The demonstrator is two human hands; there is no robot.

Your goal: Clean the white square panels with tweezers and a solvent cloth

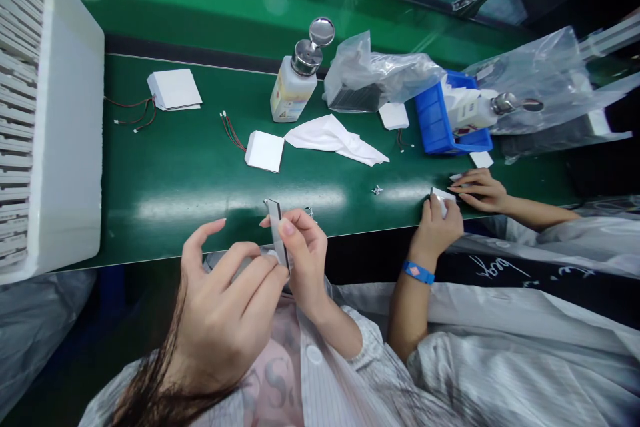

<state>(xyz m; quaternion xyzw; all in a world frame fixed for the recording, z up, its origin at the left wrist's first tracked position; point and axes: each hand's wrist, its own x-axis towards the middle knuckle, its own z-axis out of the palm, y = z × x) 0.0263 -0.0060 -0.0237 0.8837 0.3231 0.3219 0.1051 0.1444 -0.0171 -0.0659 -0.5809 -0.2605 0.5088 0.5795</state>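
My right hand [307, 250] is closed on a thin, flat white panel [276, 230] with a dark edge, tilted almost edge-on to me. Curled fingers of my left hand [230, 293] meet the lower end of the same panel; its index finger sticks out to the side, and its thumb is mostly hidden. Loose wire ends [310, 213] show just behind my right hand. Beyond my hands on the green bench lies a white panel with red and black leads [265, 151]. A crumpled white cloth [335, 139] lies beside that panel.
A white foam box [75, 120] of slotted parts borders the left. Behind stand a pump bottle [293, 90], a stack of wired panels [175, 89], a plastic-bagged stack [370, 80] and a blue bin [433, 120]. At right, a co-worker's hands [440, 220] hold a white piece.
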